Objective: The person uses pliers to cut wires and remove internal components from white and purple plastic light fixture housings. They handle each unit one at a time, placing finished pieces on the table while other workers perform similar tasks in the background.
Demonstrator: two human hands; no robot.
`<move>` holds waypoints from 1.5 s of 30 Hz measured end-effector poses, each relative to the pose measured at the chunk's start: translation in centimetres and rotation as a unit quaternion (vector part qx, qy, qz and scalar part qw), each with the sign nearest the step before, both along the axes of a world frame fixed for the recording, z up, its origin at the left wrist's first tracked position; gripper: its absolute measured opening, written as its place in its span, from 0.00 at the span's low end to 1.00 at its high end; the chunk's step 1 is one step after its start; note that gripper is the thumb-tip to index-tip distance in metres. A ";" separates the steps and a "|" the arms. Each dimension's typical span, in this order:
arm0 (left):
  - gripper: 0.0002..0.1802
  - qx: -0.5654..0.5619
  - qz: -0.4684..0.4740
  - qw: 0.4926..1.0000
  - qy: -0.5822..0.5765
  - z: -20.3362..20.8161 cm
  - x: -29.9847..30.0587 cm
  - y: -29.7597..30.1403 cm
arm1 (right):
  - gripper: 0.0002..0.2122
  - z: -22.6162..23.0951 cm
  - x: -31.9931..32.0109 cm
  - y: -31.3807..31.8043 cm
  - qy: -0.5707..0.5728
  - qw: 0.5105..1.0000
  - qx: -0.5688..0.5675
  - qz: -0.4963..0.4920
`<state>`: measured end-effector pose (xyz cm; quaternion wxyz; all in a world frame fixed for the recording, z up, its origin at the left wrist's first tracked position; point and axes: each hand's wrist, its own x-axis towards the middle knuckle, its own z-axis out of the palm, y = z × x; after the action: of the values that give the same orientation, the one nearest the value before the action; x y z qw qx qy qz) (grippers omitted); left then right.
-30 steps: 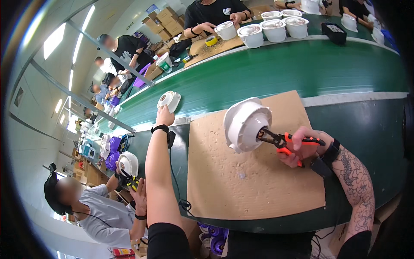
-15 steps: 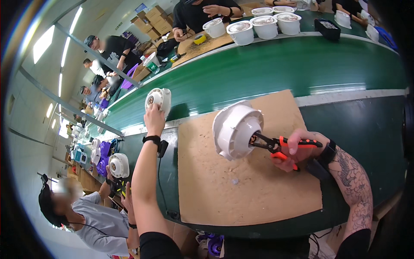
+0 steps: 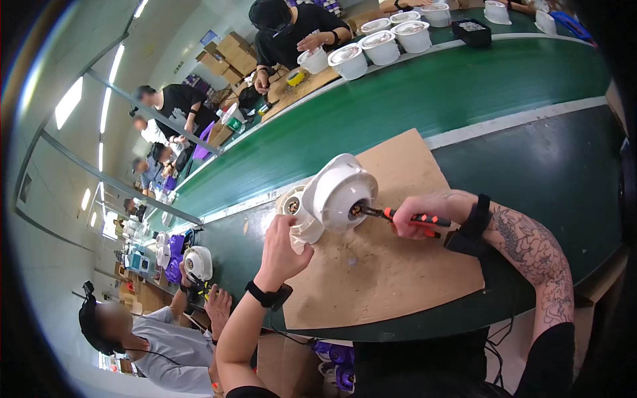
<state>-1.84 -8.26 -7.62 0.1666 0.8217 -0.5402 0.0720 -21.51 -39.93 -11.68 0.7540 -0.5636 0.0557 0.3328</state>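
My right hand (image 3: 415,217) is closed around the red and black handles of pliers (image 3: 434,222). The plier jaws meet the copper-coloured centre of a white round plastic housing (image 3: 335,192), which is tilted over the cardboard sheet. Whether that housing rests on anything cannot be made out. Partly behind it, at the sheet's left edge, is a second white housing (image 3: 306,227), also with a copper-coloured centre. My left hand (image 3: 284,249) is beside this second housing, its thumb and fingers spread apart and not wrapped round it.
The cardboard sheet (image 3: 398,285) lies on a dark green table (image 3: 531,166). Beyond runs a green conveyor belt (image 3: 464,86). Several white tubs (image 3: 379,48) line its far side, near a seated person (image 3: 298,33). At left, another person (image 3: 159,338) handles a white housing (image 3: 198,263).
My left hand has brought the second white housing from the belt to the cardboard and opened beside it. The plier-held housing sits further left in view. The whole view has shifted.
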 end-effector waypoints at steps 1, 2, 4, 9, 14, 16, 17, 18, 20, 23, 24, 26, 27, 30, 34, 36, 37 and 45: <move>0.33 -0.047 0.001 0.999 0.021 0.6 -0.3 -0.1 | 0.12 0.2 -0.2 0.3 -0.065 0.997 -0.048 -0.001; 0.43 -0.074 -0.010 0.995 0.059 0.7 0.1 -0.1 | 0.13 0.3 -0.6 0.9 -0.128 0.987 -0.096 -0.002; 0.51 -0.191 -0.072 0.962 0.182 1.9 -1.7 -1.4 | 0.16 1.5 -0.3 2.8 -0.157 0.959 -0.235 0.006; 0.54 -0.089 0.005 0.982 0.164 3.3 -5.2 -5.7 | 0.19 2.8 -1.3 4.2 -0.120 0.934 -0.336 0.003; 0.45 -0.291 0.017 0.937 0.191 -0.7 -5.6 -6.6 | 0.23 4.1 -2.4 4.4 -0.195 0.863 -0.453 -0.109; 0.42 -0.317 0.032 0.930 0.181 -1.5 -6.5 -6.5 | 0.24 4.3 -2.8 4.6 -0.217 0.828 -0.506 -0.105; 0.42 -0.323 0.028 0.927 0.190 -1.7 -6.6 -6.4 | 0.25 4.8 -3.0 4.6 -0.228 0.809 -0.532 -0.105; 0.42 -0.327 0.023 0.923 0.200 -1.9 -6.7 -6.3 | 0.26 5.9 -3.5 4.9 -0.218 0.813 -0.531 -0.096; 0.42 -0.334 0.025 0.913 0.235 -2.1 -7.0 -5.8 | 0.27 5.3 -3.7 5.2 -0.269 0.779 -0.555 -0.110; 0.42 -0.352 0.014 0.908 0.227 -2.3 -7.0 -5.3 | 0.29 4.2 -3.6 6.1 -0.298 0.747 -0.584 -0.112; 0.42 -0.352 0.017 0.912 0.210 -2.3 -7.0 -5.1 | 0.29 3.8 -3.7 6.2 -0.302 0.744 -0.585 -0.119; 0.42 -0.350 0.023 0.920 0.174 -2.2 -7.1 -4.8 | 0.29 3.5 -3.6 6.6 -0.302 0.740 -0.589 -0.120; 0.43 -0.349 0.019 0.923 0.162 -2.2 -7.2 -4.7 | 0.28 3.8 -3.5 6.7 -0.299 0.739 -0.593 -0.114; 0.43 -0.346 0.011 0.931 0.112 -2.4 -7.5 -4.5 | 0.27 4.4 -3.3 7.1 -0.298 0.724 -0.612 -0.111; 0.44 -0.337 0.014 0.941 0.040 -2.4 -8.1 -4.5 | 0.27 4.7 -3.7 7.8 -0.336 0.647 -0.672 -0.127; 0.44 -0.331 0.015 0.943 0.027 -2.3 -8.3 -4.5 | 0.26 4.7 -3.6 8.2 -0.326 0.635 -0.688 -0.129; 0.44 -0.331 0.014 0.943 0.024 -2.3 -8.4 -4.5 | 0.26 4.6 -3.5 8.3 -0.321 0.629 -0.696 -0.129; 0.41 -0.340 0.016 0.940 0.030 -1.9 -7.9 -4.3 | 0.25 3.3 -2.6 7.2 -0.281 0.764 -0.566 -0.131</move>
<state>-9.75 -12.59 -9.56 0.4511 0.7262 -0.4651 0.2299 -24.12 -32.72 -8.35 0.3162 -0.9435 0.0927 -0.0343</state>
